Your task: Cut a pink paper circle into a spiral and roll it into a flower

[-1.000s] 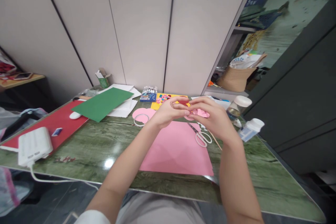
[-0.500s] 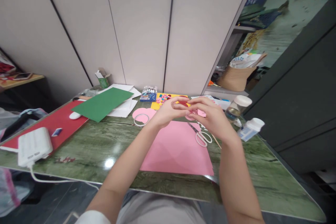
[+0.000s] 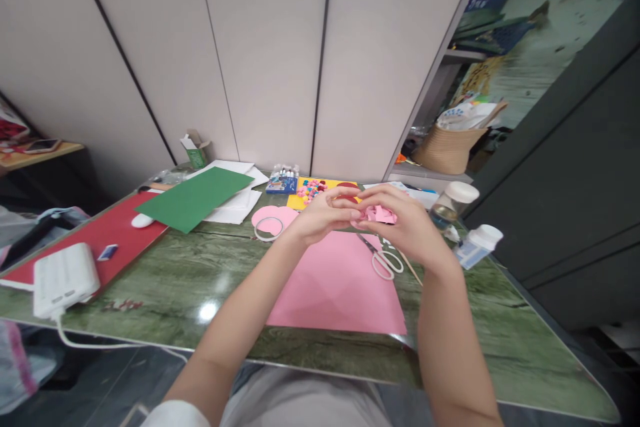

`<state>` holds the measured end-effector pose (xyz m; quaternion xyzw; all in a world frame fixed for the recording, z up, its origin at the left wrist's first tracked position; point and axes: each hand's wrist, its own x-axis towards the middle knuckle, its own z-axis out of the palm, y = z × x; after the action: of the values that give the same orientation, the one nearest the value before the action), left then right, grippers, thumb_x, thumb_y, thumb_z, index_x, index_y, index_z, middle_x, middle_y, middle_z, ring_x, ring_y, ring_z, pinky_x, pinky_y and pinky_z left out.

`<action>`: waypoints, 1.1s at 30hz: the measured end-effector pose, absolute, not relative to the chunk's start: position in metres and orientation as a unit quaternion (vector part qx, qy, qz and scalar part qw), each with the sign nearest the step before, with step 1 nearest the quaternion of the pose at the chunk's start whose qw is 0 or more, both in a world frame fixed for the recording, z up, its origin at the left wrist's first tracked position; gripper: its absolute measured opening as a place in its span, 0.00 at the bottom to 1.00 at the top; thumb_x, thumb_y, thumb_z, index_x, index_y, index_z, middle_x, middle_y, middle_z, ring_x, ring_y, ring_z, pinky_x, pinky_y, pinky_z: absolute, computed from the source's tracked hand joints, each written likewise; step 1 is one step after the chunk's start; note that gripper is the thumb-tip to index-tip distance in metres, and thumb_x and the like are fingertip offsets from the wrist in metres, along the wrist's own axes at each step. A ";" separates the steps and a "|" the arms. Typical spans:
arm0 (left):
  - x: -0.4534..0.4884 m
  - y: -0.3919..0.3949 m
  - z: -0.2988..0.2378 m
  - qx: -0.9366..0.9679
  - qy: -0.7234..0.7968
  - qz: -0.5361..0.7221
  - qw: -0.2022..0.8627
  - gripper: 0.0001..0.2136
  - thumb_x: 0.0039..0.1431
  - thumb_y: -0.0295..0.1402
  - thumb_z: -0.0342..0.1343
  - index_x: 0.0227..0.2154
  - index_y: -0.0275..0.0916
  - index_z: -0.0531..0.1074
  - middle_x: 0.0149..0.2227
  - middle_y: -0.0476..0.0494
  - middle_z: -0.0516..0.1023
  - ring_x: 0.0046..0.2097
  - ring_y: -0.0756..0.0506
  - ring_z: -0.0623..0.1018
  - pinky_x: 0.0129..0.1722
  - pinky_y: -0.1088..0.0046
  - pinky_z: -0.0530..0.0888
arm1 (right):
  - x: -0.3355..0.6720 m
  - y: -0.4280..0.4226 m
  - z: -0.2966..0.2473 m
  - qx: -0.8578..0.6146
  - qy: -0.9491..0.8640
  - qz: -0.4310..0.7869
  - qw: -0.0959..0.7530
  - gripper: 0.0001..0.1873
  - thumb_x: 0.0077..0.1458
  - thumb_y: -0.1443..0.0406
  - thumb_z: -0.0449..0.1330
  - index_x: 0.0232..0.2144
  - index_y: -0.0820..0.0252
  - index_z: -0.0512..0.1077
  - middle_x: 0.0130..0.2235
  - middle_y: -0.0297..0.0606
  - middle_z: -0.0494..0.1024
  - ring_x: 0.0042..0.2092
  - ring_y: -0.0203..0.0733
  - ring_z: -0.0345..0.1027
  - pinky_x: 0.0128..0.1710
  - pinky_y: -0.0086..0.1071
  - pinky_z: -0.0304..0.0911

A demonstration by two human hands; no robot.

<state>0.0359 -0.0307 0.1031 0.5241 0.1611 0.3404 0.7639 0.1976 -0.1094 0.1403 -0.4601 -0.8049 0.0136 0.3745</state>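
Note:
My left hand [image 3: 323,215] and my right hand [image 3: 403,220] meet above the back edge of a pink sheet [image 3: 335,287]. Their fingertips close together around a small pink paper piece [image 3: 356,219], mostly hidden by the fingers. Curled pink paper strips [image 3: 380,214] show below the right fingers; whether these belong to the held piece I cannot tell. White-handled scissors [image 3: 384,263] lie across the sheet's right edge, below the right hand. Left of my left hand are pink rounded paper cut-outs [image 3: 275,215] with a white ring [image 3: 269,229] over them.
Colourful pompoms [image 3: 311,191] lie on yellow paper behind the hands, beside a blue box [image 3: 283,181]. Green card [image 3: 197,197], red card [image 3: 125,230] and a white power bank [image 3: 66,278] are at left. A jar [image 3: 453,205] and a white bottle [image 3: 479,245] stand at right.
My right thumb and fingers have shifted slightly, and more of the pink paper strips shows under them. My left hand stays almost in place.

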 end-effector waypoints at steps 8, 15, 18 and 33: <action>0.026 -0.029 0.108 0.608 0.142 0.275 0.731 0.24 0.40 0.24 0.66 0.43 0.37 0.68 0.28 0.47 0.77 0.32 0.49 0.77 0.39 0.67 0.69 | 0.198 -0.114 0.143 -0.447 -0.831 0.063 0.326 0.07 0.52 0.66 0.60 0.35 0.52 0.76 0.45 0.37 0.73 0.48 0.41 0.68 0.48 0.38 0.64; 0.034 -0.031 0.102 0.586 0.167 0.345 0.714 0.24 0.42 0.28 0.65 0.44 0.37 0.67 0.32 0.44 0.78 0.35 0.47 0.78 0.42 0.64 0.70 | 0.197 -0.111 0.141 -0.477 -0.810 -0.006 0.341 0.03 0.53 0.66 0.60 0.31 0.55 0.73 0.43 0.37 0.74 0.45 0.40 0.68 0.47 0.37 0.63; 0.040 -0.034 0.100 0.552 0.163 0.369 0.730 0.23 0.42 0.29 0.65 0.44 0.37 0.67 0.33 0.42 0.78 0.36 0.46 0.79 0.43 0.63 0.70 | 0.198 -0.108 0.138 -0.477 -0.800 -0.038 0.362 0.03 0.52 0.67 0.60 0.32 0.57 0.71 0.43 0.38 0.74 0.46 0.41 0.67 0.46 0.37 0.62; 0.036 -0.030 0.101 0.545 0.172 0.360 0.738 0.25 0.40 0.28 0.67 0.44 0.38 0.67 0.31 0.45 0.78 0.33 0.48 0.78 0.40 0.67 0.71 | 0.201 -0.110 0.141 -0.469 -0.806 -0.001 0.360 0.06 0.54 0.64 0.58 0.36 0.54 0.73 0.43 0.39 0.75 0.46 0.44 0.68 0.46 0.40 0.64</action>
<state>0.0359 -0.0295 0.1007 0.5446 0.1720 0.3598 0.7378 0.2011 -0.1105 0.1409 -0.4693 -0.8064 -0.0008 0.3598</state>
